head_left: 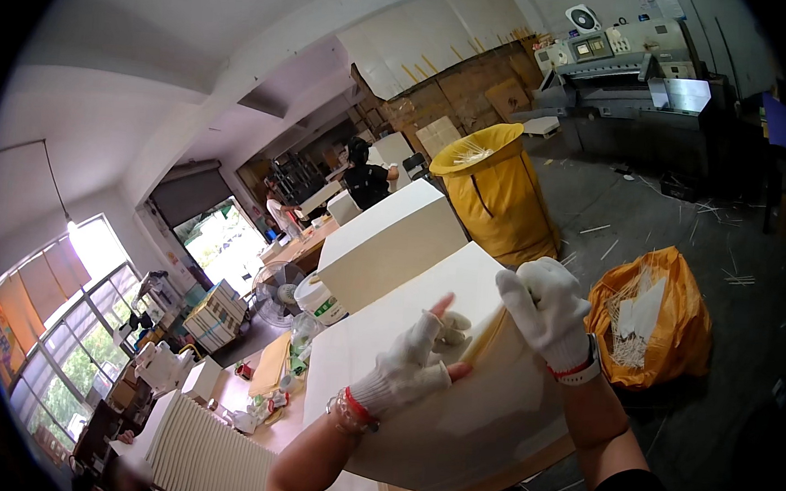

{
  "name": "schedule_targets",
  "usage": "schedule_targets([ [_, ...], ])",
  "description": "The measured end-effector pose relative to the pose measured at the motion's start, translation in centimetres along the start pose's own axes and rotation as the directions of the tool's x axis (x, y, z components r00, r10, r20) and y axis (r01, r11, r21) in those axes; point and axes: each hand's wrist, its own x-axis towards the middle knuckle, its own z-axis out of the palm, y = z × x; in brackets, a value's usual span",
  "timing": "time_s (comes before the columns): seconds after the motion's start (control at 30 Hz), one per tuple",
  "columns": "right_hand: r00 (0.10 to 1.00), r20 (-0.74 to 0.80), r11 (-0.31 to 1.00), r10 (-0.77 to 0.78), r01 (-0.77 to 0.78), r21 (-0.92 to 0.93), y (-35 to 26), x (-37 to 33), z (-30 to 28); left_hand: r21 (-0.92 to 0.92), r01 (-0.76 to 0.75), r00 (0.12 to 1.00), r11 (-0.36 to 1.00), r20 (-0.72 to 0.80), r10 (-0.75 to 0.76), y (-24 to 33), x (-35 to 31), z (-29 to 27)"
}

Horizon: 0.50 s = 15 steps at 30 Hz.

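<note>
A large white sheet of paper or thin board bows up in front of me, its near edge curving above the tabletop. My left hand wears a white knit glove with bare thumb and index tips; it is at the sheet's upper part, thumb and index spread, the other fingers bent. My right hand, gloved too, is closed at the sheet's right edge; its fingers hide the grip. Between the hands runs a tan, curved strip along the sheet. More white sheet surface lies beyond.
A tall white block-like stack stands beyond the sheets. To the right are a yellow bin bag and an orange bag of offcuts. Ribbed white stacks, a white bucket and a fan are left. A co-worker stands farther back.
</note>
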Motion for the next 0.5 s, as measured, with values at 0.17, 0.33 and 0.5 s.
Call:
schedule_targets([
  [0.17,1.000,0.022,1.000,-0.005,0.006,-0.011,0.3,-0.3,0.2,0.240,-0.241,0.968,0.940,0.124,0.216,-0.6,0.2,-1.1],
  [0.33,0.998,0.053,0.994,-0.041,0.046,-0.101,0.6,-0.3,0.0,0.231,-0.212,0.975,0.949,0.113,0.190,0.0,0.7,-0.5],
  [0.5,0.999,0.029,0.997,-0.034,0.035,-0.063,0.2,-0.2,0.2,0.223,-0.244,0.967,0.944,0.125,0.221,-0.9,0.7,-0.7],
])
